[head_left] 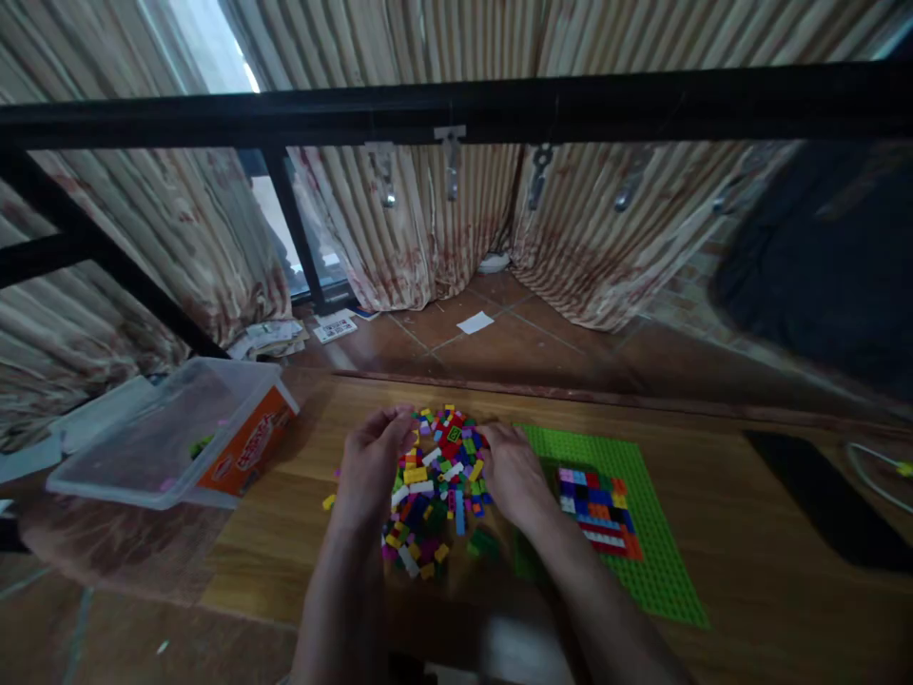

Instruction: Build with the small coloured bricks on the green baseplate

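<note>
Loose bricks point(416, 475) heaped on table point(285, 542). Left hand point(375, 445) at one edge, right hand point(510, 466) opposite, probably corralling; fingers bent, can't tell whether gripping any. Green plate point(660, 552) beside right, likely for short reach. Tub point(249, 445) off left, perhaps freeing space.

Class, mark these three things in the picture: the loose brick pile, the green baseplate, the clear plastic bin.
Loose brick pile point(432, 485), head view: bricks near its middle.
Green baseplate point(660, 566), head view: bare strip near its right edge.
Clear plastic bin point(251, 441), head view: its orange side.
</note>
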The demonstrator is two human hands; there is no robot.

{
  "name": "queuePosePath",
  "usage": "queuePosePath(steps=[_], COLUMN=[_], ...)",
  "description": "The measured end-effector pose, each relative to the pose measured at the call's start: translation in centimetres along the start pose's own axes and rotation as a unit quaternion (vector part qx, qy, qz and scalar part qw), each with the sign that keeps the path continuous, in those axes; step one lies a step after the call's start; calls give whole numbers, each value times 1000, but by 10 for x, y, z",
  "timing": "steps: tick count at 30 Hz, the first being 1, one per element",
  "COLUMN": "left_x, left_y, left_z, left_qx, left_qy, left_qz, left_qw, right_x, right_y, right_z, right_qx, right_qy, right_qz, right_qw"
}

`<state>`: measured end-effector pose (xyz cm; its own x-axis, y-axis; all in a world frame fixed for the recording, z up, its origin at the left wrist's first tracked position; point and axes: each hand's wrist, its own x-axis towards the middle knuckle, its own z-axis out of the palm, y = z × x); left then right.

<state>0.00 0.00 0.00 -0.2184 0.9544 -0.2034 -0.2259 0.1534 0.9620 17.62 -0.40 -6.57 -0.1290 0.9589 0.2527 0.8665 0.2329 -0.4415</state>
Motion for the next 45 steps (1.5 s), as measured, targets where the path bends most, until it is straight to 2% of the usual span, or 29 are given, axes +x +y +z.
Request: queuePosePath(steps=[3,11,16,21,26,30,33,36,38,41,45], left_x=[-1,-3,-4,-3,0,1,1,-1,-3,-4,1], left_y=[-6,-17,-18,-14,-8,-9,-15,-19,-18,-14,-14], left_z=[6,13,16,7,-4,-10,-13,-15,-14,-15,-19], left_qx=[38,33,56,91,75,119,246,404,470,504,530], left_qy=[-20,-59,-82,-43,16,20,0,-32,-54,-48,2], left_qz=[14,17,20,40,52,70,94,109,105,93,75], left_qw=[999,998,995,994,996,990,965,908,875,857,845], right_x=[-5,-38,-46,-48,-50,-48,-47,-47,-47,-47,-48], right_y=[-2,-17,-19,-12,-4,-3,-6,-9,-11,-10,-7], right_z=[1,-7,-12,-17,-12,-10,-11,-11,-11,-11,-10], right_qx=[16,77,125,138,133,105,99,108,117,127,114], right_qy=[-5,-18,-21,-19,-27,-14,-5,3,9,14,16], right_qz=[8,-9,-10,17,24,35,34,26,22,22,28], right_qw=[1000,997,992,990,990,994,994,994,993,992,993])
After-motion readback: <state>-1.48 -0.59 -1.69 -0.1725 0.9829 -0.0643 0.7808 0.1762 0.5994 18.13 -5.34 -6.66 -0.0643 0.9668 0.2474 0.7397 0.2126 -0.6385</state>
